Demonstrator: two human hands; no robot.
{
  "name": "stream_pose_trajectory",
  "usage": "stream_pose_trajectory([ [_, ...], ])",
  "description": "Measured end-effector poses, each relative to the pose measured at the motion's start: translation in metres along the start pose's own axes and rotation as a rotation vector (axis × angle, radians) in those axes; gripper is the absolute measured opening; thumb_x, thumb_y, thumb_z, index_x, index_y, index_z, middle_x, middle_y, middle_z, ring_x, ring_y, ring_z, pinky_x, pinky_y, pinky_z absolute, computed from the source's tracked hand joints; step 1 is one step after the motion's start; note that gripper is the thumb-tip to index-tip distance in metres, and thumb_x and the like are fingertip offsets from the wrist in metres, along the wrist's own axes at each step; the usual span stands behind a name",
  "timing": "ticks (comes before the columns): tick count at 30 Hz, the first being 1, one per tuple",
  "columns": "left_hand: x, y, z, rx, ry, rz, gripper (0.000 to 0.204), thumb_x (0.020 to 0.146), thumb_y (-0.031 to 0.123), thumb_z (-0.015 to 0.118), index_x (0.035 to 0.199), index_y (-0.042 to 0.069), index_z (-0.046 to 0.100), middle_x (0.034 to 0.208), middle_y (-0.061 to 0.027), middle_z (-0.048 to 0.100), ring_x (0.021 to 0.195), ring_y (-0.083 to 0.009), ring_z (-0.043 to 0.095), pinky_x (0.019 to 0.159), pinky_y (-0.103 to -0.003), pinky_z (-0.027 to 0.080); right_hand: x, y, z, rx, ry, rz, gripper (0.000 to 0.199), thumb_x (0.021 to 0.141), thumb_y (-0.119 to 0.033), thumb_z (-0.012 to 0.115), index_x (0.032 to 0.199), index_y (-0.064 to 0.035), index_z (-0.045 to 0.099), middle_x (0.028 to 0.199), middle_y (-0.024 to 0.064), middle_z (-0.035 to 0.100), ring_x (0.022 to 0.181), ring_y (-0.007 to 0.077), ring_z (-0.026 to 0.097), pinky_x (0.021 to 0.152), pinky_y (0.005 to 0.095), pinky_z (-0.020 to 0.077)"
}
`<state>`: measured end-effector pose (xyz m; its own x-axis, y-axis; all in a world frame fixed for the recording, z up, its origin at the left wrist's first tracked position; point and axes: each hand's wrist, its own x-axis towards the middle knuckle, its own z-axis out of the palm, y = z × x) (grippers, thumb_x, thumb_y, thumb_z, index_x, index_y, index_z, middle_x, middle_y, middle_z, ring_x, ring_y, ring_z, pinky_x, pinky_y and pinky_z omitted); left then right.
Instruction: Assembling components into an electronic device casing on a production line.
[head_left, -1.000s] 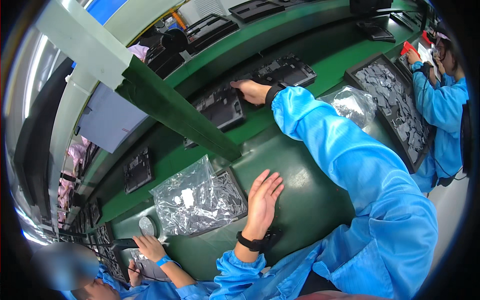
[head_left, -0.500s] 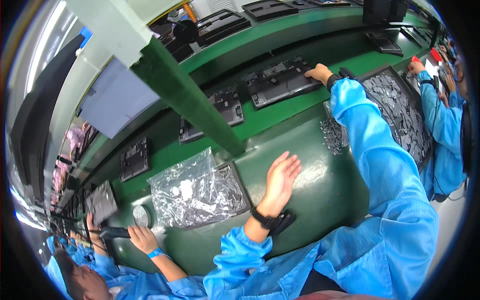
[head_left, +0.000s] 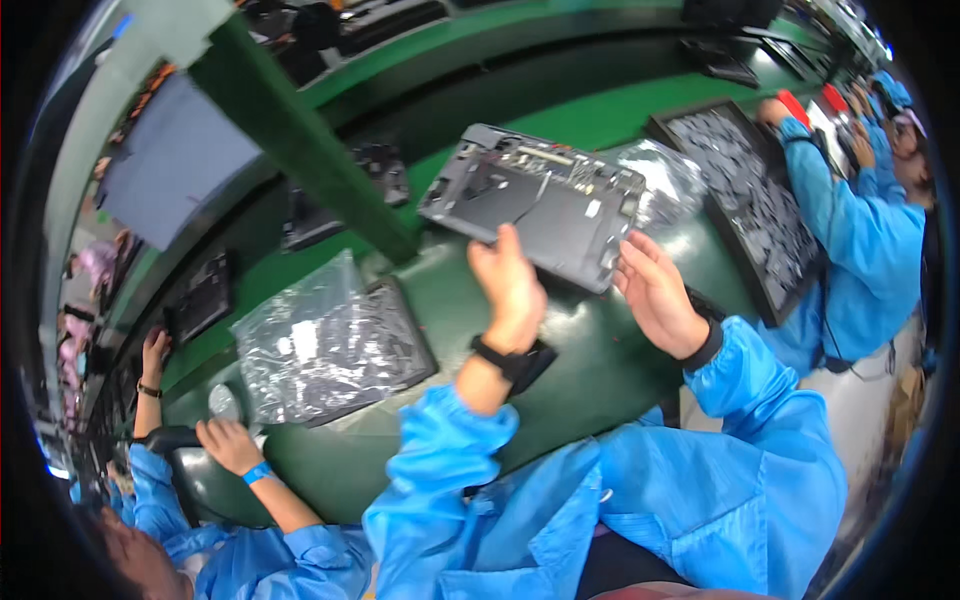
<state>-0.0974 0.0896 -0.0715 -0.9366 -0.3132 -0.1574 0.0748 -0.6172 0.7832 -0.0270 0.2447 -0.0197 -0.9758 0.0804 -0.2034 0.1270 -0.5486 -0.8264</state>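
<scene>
A dark grey laptop base is tilted above the green bench, its inner side up, with circuit boards and a thin cable showing. My left hand is closed on its near edge, the thumb on top and the other fingers partly hidden beneath. At the base's right end, my right hand grips the corner between thumb and fingers. Below and to the left, a clear plastic bag lies over a tray of small grey parts. Beyond the base's right end lies another clear bag.
A large black tray of flat dark pieces stands at the right. A green post rises at the left of the base. More laptop bases lie behind it. A co-worker's hand holds a dark tool at the left; other people work at the right.
My right hand has drawn the laptop base from the far belt toward me, over the bench. My left hand has moved up and taken hold of its near edge. The view has shifted.
</scene>
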Motion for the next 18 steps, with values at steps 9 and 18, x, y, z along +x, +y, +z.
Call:
stream_pose_trajectory([
  [9,-0.096,0.080,-0.108,0.342,-0.298,-0.397,0.039,0.097,0.007,0.054,0.133,-0.001,0.041,0.129,-0.0112,0.054,0.119,-0.0197,0.051,0.104,-0.035,0.039,-0.012,-0.045,-0.056,-1.146,-0.365,-0.519,0.033,0.088,-0.013,0.063,0.118,0.0012,0.061,0.116,0.0124,0.065,0.108,0.0256,0.060,0.097,0.0365,0.0443],
  [18,-0.102,0.112,-0.116,0.940,-0.506,-0.596,0.043,0.097,0.014,0.056,0.133,-0.003,0.040,0.110,-0.0130,0.064,0.093,-0.0177,0.065,0.071,-0.028,0.055,0.067,0.009,-0.006,-1.470,-0.651,-0.675,0.049,0.079,-0.024,0.072,0.121,-0.0030,0.060,0.117,0.0141,0.063,0.111,0.0322,0.057,0.096,0.0411,0.0428],
])
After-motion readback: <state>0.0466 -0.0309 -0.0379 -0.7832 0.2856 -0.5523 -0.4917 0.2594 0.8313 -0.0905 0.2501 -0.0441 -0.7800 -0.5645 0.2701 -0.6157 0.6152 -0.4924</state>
